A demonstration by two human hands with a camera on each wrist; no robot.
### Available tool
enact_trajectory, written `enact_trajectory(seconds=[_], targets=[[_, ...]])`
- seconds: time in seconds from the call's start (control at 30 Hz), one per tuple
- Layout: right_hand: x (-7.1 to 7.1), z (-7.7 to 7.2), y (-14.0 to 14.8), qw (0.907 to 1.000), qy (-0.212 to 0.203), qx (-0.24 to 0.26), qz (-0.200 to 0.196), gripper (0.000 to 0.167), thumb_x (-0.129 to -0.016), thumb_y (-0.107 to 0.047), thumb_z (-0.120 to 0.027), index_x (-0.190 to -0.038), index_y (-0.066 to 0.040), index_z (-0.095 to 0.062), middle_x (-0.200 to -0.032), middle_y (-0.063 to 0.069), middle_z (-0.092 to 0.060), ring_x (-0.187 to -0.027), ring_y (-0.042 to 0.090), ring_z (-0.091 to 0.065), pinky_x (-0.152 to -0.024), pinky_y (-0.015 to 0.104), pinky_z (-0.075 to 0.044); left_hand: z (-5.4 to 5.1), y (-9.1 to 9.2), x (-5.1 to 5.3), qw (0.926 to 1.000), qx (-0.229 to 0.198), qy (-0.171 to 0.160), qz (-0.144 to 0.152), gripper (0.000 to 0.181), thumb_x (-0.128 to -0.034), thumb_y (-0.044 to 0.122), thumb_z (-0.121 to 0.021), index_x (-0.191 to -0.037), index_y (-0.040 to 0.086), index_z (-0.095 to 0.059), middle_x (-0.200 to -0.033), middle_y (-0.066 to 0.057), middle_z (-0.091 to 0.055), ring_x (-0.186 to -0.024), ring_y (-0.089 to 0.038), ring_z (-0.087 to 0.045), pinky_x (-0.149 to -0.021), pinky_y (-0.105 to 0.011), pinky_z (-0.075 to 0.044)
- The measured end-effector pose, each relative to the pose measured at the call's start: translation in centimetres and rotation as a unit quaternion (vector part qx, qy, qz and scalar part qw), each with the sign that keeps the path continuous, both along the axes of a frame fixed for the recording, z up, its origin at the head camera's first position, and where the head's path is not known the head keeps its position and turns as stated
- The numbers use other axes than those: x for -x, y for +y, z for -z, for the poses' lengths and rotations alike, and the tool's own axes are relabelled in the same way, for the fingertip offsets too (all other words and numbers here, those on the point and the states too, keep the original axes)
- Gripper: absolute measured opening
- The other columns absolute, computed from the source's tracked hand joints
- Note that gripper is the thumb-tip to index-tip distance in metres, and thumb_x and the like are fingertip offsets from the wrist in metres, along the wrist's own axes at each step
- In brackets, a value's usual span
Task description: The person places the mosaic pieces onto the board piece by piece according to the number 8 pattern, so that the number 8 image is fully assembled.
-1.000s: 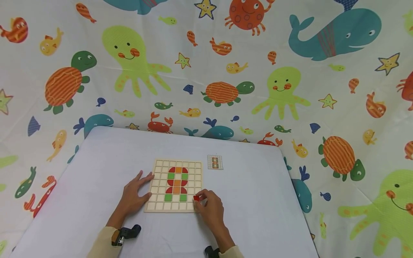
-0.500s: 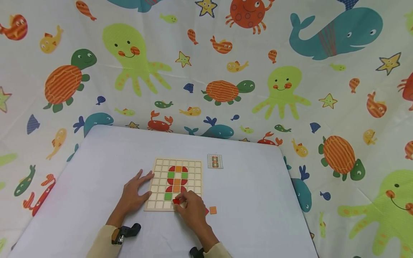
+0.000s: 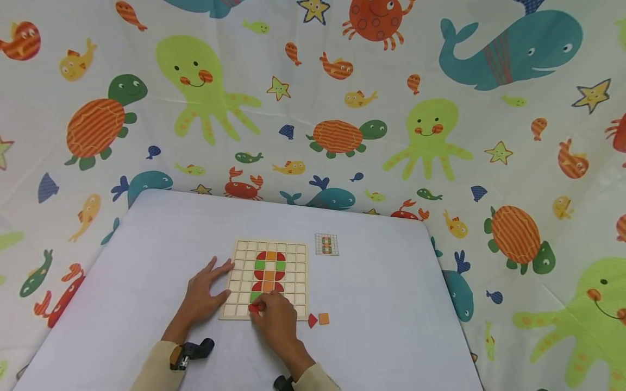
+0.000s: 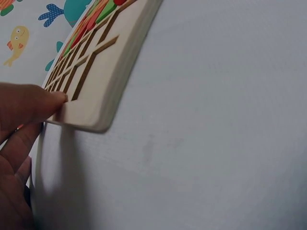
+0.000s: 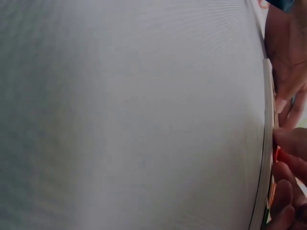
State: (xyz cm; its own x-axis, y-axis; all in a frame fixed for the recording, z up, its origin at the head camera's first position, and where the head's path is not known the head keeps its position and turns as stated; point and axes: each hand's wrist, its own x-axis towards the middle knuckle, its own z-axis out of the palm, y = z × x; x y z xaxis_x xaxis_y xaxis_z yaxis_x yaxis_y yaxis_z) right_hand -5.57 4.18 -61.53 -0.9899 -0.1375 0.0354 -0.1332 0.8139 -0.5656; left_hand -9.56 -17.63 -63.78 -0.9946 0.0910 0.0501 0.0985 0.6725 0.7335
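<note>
A square wooden grid board (image 3: 301, 255) lies on the table, with red, orange and green tiles set in a pattern in its middle columns. My right hand (image 3: 279, 321) pinches a small red tile (image 3: 254, 308) between thumb and fingers over the board's bottom row, just below a green tile (image 3: 255, 297). That hand hides part of the lower cells. At the board's left edge rests my left hand (image 3: 199, 296), fingers spread and thumb touching the rim. In the left wrist view its thumb (image 4: 50, 103) lies on the board's corner.
To the right of the board's lower corner lie a red tile (image 3: 312, 321) and an orange square tile (image 3: 324, 319). A small pattern card (image 3: 326, 244) lies beyond the upper right corner. A white cloth (image 3: 391, 282) covers the table, backed by a sea-animal curtain (image 3: 342, 70).
My right hand has moved left from the board's right edge to the bottom row, carrying the red tile. The loose red and orange tiles have come into view. The left hand stays put.
</note>
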Motion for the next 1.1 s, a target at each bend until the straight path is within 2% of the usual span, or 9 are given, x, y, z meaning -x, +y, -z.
enact_trajectory(seconds=[0.37,0.6,0.8,0.97,1.1], targets=[[0.1,0.5,0.3,0.9998,0.017,0.006,0.012,0.019,-0.080,-0.031,-0.094,-0.097,-0.024,-0.087,-0.084,-0.016,-0.074,-0.074,-0.004,-0.054,-0.063,0.017,-0.042,0.2,0.0,0.0,1.0000,0.002,0.002,0.000,0.069,-0.0879,0.011,-0.080,-0.153,0.012,-0.057,-0.164,-0.019,-0.048,-0.158,-0.054,-0.027,-0.118,-0.082,-0.018],[0.2,0.1,0.4,0.9994,0.033,-0.002,0.004,0.016,-0.081,-0.033,-0.093,-0.094,-0.025,-0.088,-0.080,-0.016,-0.073,-0.074,-0.006,-0.055,-0.064,0.015,-0.042,0.3,-0.1,0.1,0.9999,0.001,0.012,-0.002,0.070,-0.0879,0.010,-0.080,-0.153,0.013,-0.056,-0.164,-0.017,-0.049,-0.159,-0.053,-0.027,-0.119,-0.082,-0.018],[0.2,0.2,0.8,0.9996,0.025,-0.005,-0.008,0.019,-0.081,-0.036,-0.093,-0.098,-0.028,-0.088,-0.085,-0.018,-0.075,-0.078,-0.005,-0.060,-0.068,0.017,-0.047,0.4,-0.1,0.0,0.9999,0.001,0.017,0.001,0.068,-0.0875,0.009,-0.080,-0.152,0.012,-0.058,-0.162,-0.017,-0.050,-0.158,-0.053,-0.027,-0.118,-0.082,-0.019],[0.0,0.2,1.9,0.9990,0.022,0.039,-0.007,0.022,-0.082,-0.035,-0.092,-0.102,-0.029,-0.087,-0.092,-0.018,-0.079,-0.088,-0.002,-0.065,-0.077,0.021,-0.052,0.5,-0.1,0.0,0.9999,0.005,0.011,-0.001,0.068,-0.0878,0.009,-0.080,-0.152,0.012,-0.057,-0.163,-0.018,-0.049,-0.158,-0.053,-0.027,-0.119,-0.082,-0.018],[-0.1,0.0,3.6,0.9944,0.029,0.102,0.000,0.022,-0.082,-0.030,-0.093,-0.102,-0.026,-0.086,-0.084,-0.015,-0.075,-0.074,-0.003,-0.058,-0.067,0.017,-0.047,0.3,0.0,0.0,1.0000,0.002,0.007,-0.002,0.069,-0.0880,0.009,-0.080,-0.153,0.012,-0.057,-0.164,-0.019,-0.048,-0.159,-0.053,-0.026,-0.119,-0.082,-0.017]])
